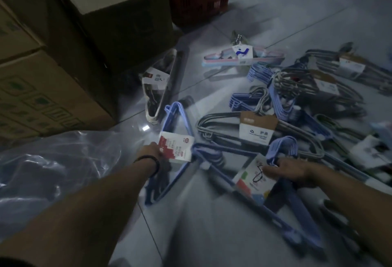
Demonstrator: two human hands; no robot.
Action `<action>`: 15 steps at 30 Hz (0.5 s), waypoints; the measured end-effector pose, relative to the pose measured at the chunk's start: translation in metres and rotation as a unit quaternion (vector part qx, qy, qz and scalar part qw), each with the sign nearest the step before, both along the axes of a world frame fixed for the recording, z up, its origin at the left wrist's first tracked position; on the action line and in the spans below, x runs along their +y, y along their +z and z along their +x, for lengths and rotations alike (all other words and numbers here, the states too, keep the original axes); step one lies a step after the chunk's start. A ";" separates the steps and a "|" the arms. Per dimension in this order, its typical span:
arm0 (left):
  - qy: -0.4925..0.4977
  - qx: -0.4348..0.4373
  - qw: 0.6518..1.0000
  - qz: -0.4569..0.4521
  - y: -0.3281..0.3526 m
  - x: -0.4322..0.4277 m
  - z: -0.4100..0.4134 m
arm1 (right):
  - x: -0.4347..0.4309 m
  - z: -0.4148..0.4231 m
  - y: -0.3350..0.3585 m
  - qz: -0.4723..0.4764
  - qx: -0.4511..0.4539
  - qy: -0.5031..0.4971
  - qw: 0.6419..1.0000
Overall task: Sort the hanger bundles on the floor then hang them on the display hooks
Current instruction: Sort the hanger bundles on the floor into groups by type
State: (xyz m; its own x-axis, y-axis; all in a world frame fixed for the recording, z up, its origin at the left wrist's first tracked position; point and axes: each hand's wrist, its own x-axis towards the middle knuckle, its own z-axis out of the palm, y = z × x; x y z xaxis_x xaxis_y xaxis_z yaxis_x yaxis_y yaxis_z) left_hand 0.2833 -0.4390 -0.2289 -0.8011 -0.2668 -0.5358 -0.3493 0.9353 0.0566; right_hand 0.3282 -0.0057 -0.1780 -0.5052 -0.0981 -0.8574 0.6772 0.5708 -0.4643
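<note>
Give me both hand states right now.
Left hand: grips the red-labelled blue hanger bundle.
Right hand: grips the other blue hanger bundle, near its hooks.

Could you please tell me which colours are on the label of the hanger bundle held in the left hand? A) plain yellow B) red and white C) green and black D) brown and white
B: the left hand grips a blue hanger bundle whose label is red and white.
</note>
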 end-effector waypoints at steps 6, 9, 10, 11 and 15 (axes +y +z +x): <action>0.025 0.060 0.997 -0.037 0.010 -0.037 0.006 | 0.006 -0.005 -0.022 0.077 -0.040 0.180 0.980; 0.058 0.105 0.993 0.004 0.014 -0.020 0.005 | -0.021 -0.007 -0.006 0.133 -0.042 0.248 0.959; 0.042 0.106 0.993 0.000 0.014 -0.012 0.006 | -0.028 -0.008 -0.002 0.148 -0.033 0.282 0.948; 0.014 0.111 0.994 -0.021 0.015 -0.003 0.008 | -0.034 -0.007 0.000 0.164 -0.026 0.310 0.936; -0.135 0.163 0.974 -0.088 0.016 0.023 0.023 | -0.049 -0.012 -0.003 0.205 0.020 0.351 0.913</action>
State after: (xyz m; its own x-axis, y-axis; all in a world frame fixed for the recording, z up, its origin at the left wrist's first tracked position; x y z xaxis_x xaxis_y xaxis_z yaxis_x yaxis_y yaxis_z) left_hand 0.3066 -0.4156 -0.2132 -0.9743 -0.0881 -0.2072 -0.0804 0.9957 -0.0454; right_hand 0.3165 -0.0550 -0.1805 -0.4720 -0.0846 -0.8775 0.0640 0.9895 -0.1298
